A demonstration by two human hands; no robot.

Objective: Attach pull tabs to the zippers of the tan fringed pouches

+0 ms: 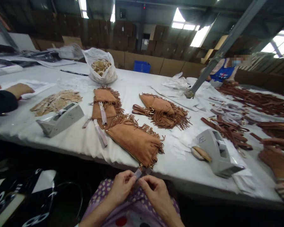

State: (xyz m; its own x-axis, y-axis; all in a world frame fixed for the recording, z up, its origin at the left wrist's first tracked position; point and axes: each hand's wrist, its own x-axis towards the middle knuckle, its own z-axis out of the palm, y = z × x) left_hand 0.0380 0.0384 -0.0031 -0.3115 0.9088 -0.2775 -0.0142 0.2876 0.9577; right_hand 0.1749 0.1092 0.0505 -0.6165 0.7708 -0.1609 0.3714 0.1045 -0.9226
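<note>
My left hand [121, 186] and my right hand [156, 189] meet over my lap at the table's near edge. Both pinch a small grey strip of tape or wrapping [139, 173] just below the gold hardware at the corner of a tan suede fringed bag [136, 141]. That bag lies flat on the white table [73, 142] and overhangs its front edge. Two more fringed bags [105, 104] with wrapped straps lie behind it, and another fringed bag [159, 108] lies further back in the middle.
A grey tape dispenser [61, 119] stands at left, another tape dispenser [216, 153] at right. Tan scraps [55, 101] and a plastic bag [100, 66] lie at the back left. Brown straps [229, 129] cover the right. Other people's hands [19, 90] show at the left and right [276, 162] edges; a person [223, 71] sits far right.
</note>
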